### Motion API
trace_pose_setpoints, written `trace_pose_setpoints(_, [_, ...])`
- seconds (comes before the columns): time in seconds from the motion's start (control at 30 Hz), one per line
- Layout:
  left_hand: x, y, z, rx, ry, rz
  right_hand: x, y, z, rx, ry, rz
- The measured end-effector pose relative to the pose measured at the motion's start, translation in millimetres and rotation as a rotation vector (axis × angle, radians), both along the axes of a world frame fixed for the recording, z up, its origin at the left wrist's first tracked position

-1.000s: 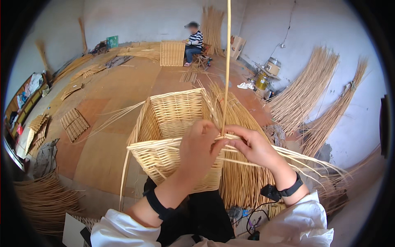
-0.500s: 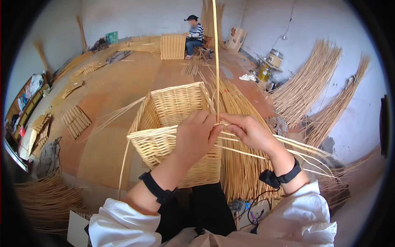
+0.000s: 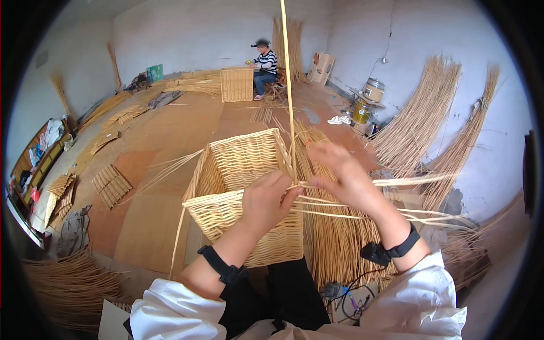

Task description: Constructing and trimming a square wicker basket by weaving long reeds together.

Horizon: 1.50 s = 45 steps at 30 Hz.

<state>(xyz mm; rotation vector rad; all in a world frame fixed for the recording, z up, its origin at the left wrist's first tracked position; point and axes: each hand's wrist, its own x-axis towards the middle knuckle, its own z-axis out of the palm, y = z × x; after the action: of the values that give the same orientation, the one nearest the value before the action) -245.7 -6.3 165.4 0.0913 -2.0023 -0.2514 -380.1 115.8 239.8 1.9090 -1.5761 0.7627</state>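
A pale wicker basket [image 3: 243, 218] with a rectangular mouth rests tilted over my lap. My left hand [image 3: 264, 202] pinches its near right corner at the rim, beside the foot of one tall upright willow rod [image 3: 288, 85]. Several loose rod ends [image 3: 334, 213] stick out from that corner to the right, passing under my right forearm. Just right of the corner is my right hand [image 3: 344, 177], fingers spread and blurred by motion, holding nothing that I can see. More rod ends [image 3: 170, 168] trail off the basket's left side.
A thick bundle of rods [image 3: 345, 252] lies on the floor right of the basket. Tall bundles [image 3: 419, 116] lean on the right wall. Woven panels [image 3: 112, 186] lie at left. At the back, a seated person [image 3: 264, 65] works beside a woven piece [image 3: 237, 85].
My right hand has opened and lifted away from the corner, where its fingers were pinched. My left hand stays there. The view has tilted slightly; the far person's hands have moved.
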Motion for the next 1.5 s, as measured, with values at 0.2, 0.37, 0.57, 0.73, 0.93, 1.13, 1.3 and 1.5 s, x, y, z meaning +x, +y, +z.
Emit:
trace_pose_setpoints(0.2, [5.5,6.7,-1.8,0.043,-0.004,-0.014,16.5,-27.2,35.5,0.654,-0.758,0.168])
trace_pose_setpoints(0.37, [7.4,2.5,-3.3,0.051,0.027,-0.088,31.2,3.5,-14.3,0.146,-0.701,0.237])
trace_pose_setpoints(0.57, [10.9,7.3,-1.8,0.068,0.007,-0.119,22.2,9.4,-24.3,0.103,-0.628,0.233])
trace_pose_setpoints(0.73, [12.9,15.1,-0.5,0.015,0.032,-0.122,13.2,-14.7,6.1,0.267,-0.504,0.078])
trace_pose_setpoints(0.93, [20.8,23.8,-0.4,0.029,-0.007,-0.113,-3.5,-31.1,6.0,0.570,-0.708,0.027])
trace_pose_setpoints(1.13, [27.0,29.7,-3.4,0.000,-0.002,-0.136,9.0,-25.0,-9.0,0.587,-0.978,0.007])
trace_pose_setpoints(1.3, [66.3,41.3,29.5,-0.023,-0.198,-0.059,13.0,-7.5,-13.7,0.813,-1.588,0.189])
trace_pose_setpoints(1.5, [152.3,-20.2,22.7,0.491,-0.212,0.385,40.6,32.8,-22.7,0.697,-1.395,0.225])
